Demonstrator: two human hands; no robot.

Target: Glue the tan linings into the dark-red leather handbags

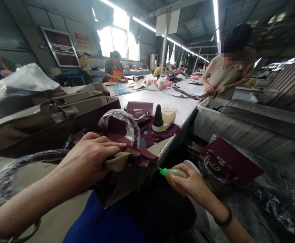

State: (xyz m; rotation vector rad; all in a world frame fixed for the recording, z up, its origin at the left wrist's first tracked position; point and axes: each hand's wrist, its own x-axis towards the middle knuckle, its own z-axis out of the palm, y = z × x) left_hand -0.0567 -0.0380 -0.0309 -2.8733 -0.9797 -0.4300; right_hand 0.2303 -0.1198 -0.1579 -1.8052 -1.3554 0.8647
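Observation:
My left hand [93,157] is closed on the edge of a maroon handbag [147,156], its fingers over the tan lining. Clear plastic wraps the bag's looped handle [134,130], which rises behind the hand. In my right hand [191,180] is a squeeze bottle [176,179] of amber liquid with a green nozzle. The nozzle points left at the bag's near corner, and a small gap seems to lie between them. The inside of the bag is dark and partly hidden by my left hand.
Unfinished bag bodies [94,108] stand at the left. Ahead on the white table [183,98] is a pale container with a black cone [158,116]. Another maroon bag [232,163] lies at the right, below a grey bin [213,116]. A co-worker [228,71] stands behind the bin.

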